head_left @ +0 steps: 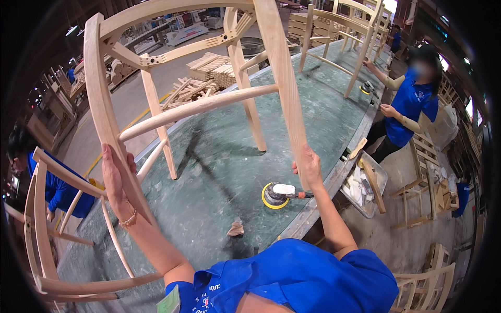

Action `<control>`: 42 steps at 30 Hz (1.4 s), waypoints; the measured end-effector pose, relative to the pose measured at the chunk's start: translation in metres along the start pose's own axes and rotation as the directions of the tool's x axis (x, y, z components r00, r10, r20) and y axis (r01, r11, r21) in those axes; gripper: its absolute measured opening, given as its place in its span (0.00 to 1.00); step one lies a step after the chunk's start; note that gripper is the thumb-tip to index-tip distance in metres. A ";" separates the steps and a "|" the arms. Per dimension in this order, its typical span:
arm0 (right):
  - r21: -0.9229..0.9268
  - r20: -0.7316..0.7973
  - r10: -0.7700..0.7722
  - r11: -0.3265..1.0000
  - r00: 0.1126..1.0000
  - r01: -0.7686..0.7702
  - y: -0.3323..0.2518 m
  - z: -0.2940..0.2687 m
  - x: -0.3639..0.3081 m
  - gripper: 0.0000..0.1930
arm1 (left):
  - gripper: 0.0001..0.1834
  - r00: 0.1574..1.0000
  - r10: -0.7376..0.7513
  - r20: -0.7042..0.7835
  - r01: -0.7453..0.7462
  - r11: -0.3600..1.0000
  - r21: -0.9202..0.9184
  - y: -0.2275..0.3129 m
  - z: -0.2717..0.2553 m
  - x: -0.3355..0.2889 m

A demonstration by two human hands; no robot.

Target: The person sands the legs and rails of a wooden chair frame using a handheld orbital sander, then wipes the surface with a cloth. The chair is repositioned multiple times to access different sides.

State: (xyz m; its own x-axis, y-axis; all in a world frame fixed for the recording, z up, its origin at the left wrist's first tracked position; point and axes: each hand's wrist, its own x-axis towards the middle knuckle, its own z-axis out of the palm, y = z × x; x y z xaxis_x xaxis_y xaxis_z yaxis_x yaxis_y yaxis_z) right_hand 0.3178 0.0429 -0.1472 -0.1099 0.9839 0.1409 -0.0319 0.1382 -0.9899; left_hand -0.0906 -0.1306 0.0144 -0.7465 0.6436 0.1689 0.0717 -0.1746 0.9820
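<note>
Right hand (310,169), apparently gripping chair leg (289,99)

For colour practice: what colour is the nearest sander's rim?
The sander's rim is yellow, clearest in the head view.

A blue short-sleeved shirt (313,271) bears white print (215,287), and a beaded bracelet (128,219) circles the left wrist (124,210)

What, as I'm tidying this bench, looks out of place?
A crumpled brownish scrap lies loose on the green tabletop, resembling discarded litter, though its material is unclear. The held chair frame shows no obvious damage.
</note>
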 end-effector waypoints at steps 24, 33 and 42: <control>-0.013 -0.010 0.034 0.999 0.999 -0.034 0.001 0.003 0.019 0.35 | 0.30 1.000 0.018 0.005 -0.017 0.999 -0.042 0.000 0.009 0.022; -0.031 0.061 0.033 0.999 0.998 -0.031 -0.005 0.002 0.015 0.35 | 0.29 0.996 0.023 0.083 -0.021 0.999 -0.036 0.007 0.005 0.019; 0.120 0.065 0.078 0.989 0.995 -0.085 0.022 -0.006 -0.043 0.30 | 0.27 0.995 0.073 0.061 -0.070 0.996 -0.054 -0.003 -0.019 -0.007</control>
State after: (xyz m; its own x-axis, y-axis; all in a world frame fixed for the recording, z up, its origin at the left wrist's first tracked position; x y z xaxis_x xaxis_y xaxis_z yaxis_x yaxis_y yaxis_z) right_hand 0.3274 0.0044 -0.1749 -0.1765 0.9822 0.0642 -0.1415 0.0393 -0.9892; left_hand -0.0984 -0.1485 0.0087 -0.6974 0.6733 0.2453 0.0883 -0.2590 0.9618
